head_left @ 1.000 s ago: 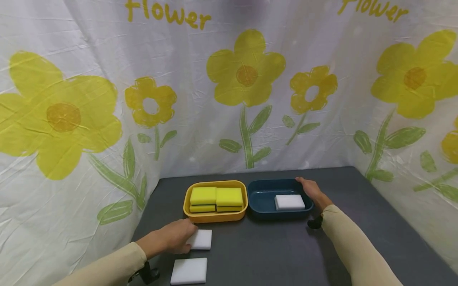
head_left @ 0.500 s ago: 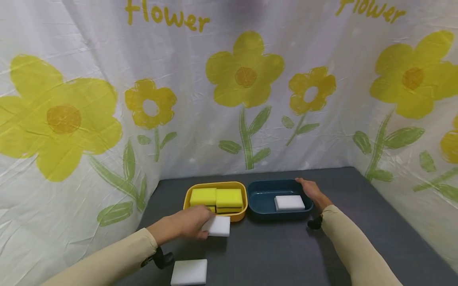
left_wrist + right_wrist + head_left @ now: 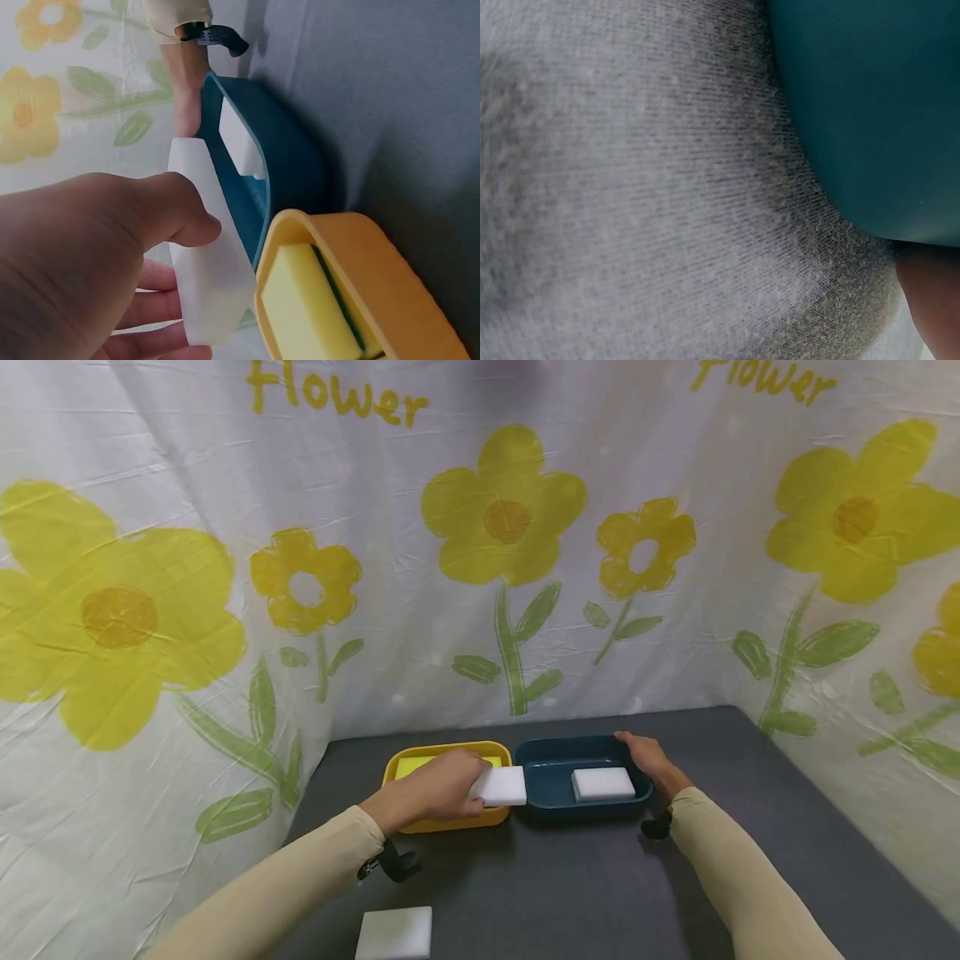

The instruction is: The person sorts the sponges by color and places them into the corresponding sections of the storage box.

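Observation:
Between thumb and fingers, my left hand (image 3: 441, 787) pinches a white sponge (image 3: 502, 787). In the head view it hangs over the right end of the orange-yellow tray (image 3: 457, 823), its right edge overlapping the rim of the dark blue tray (image 3: 551, 768). Another white sponge (image 3: 603, 784) lies inside the blue tray. My right hand (image 3: 648, 757) rests along the right end of the blue tray, fingers reaching toward its far corner; in the right wrist view only a bit of a finger (image 3: 934, 292) shows against the tray's wall. Yellow sponges (image 3: 304, 300) with dark green layers lie in the orange-yellow tray.
A further white sponge (image 3: 393, 933) lies on the dark grey tabletop (image 3: 570, 885) near the front edge of the head view. The two trays stand side by side. A white flower-printed curtain (image 3: 405, 643) hangs behind and beside the table.
My left hand has lifted the white sponge off the table and carried it rightward and away from me, over the orange-yellow tray. My right hand has stayed at the blue tray.

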A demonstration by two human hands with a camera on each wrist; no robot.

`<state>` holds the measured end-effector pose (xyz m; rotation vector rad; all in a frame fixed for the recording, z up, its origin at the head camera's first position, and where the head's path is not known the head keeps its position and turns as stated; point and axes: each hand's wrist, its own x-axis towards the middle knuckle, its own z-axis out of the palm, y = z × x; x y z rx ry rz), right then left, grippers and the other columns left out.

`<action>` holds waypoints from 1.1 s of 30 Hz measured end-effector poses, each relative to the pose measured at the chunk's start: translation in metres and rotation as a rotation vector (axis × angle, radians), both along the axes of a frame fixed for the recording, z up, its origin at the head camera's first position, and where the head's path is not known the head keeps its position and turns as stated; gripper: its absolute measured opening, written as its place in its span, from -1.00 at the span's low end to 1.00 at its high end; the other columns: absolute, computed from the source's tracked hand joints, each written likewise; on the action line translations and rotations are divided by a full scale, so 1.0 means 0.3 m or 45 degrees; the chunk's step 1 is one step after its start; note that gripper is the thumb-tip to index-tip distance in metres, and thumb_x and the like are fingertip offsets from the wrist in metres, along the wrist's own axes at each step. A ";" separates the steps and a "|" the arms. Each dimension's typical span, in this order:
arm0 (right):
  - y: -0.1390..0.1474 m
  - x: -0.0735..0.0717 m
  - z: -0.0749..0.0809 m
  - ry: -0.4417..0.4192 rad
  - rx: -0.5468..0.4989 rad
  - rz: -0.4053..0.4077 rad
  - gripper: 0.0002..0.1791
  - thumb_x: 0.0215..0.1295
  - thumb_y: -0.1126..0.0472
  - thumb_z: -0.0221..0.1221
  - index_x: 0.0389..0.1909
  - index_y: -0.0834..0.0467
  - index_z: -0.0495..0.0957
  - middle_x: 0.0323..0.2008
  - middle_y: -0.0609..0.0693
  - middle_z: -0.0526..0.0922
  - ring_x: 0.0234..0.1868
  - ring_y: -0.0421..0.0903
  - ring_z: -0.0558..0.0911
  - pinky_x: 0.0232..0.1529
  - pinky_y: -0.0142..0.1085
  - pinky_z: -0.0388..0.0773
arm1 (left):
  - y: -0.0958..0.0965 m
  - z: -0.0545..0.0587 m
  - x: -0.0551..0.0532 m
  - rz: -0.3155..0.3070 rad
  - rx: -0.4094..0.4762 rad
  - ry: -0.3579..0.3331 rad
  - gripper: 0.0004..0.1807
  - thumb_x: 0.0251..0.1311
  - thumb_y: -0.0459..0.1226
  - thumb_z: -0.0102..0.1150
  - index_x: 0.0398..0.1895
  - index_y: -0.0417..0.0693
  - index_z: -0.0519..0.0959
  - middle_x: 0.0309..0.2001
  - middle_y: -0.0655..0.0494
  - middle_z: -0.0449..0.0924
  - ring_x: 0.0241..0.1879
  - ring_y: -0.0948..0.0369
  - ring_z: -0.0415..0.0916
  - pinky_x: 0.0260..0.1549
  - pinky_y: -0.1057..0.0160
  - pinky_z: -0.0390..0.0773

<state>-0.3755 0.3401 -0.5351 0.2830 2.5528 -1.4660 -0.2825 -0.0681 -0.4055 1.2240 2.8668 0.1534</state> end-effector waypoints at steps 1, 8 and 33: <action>0.000 0.001 0.001 -0.001 -0.005 -0.001 -0.12 0.75 -0.24 -0.19 0.71 0.38 0.11 0.73 0.46 -0.12 0.74 0.44 -0.08 0.70 0.30 -0.06 | 0.015 -0.001 -0.006 0.009 0.003 -0.007 -0.57 0.26 -0.12 0.58 0.10 -0.13 0.73 -0.07 0.05 0.81 -0.23 0.21 0.62 -0.08 0.18 0.74; 0.001 0.005 0.004 -0.004 -0.016 -0.012 -0.12 0.74 -0.23 -0.18 0.70 0.39 0.12 0.73 0.47 -0.11 0.73 0.45 -0.06 0.71 0.29 -0.06 | 0.115 -0.016 -0.047 0.022 0.009 0.005 -0.58 0.31 -0.13 0.54 0.14 -0.11 0.73 -0.02 0.05 0.82 -0.17 0.19 0.65 -0.04 0.18 0.73; 0.004 -0.002 0.001 -0.017 -0.028 0.000 -0.12 0.73 -0.24 -0.17 0.72 0.35 0.11 0.75 0.42 -0.12 0.75 0.43 -0.08 0.70 0.32 -0.08 | 0.380 -0.171 -0.174 0.127 -0.163 -0.082 -0.79 0.37 -0.15 0.51 -0.07 -0.04 0.73 -0.27 0.14 0.69 -0.38 0.26 0.54 -0.31 0.31 0.60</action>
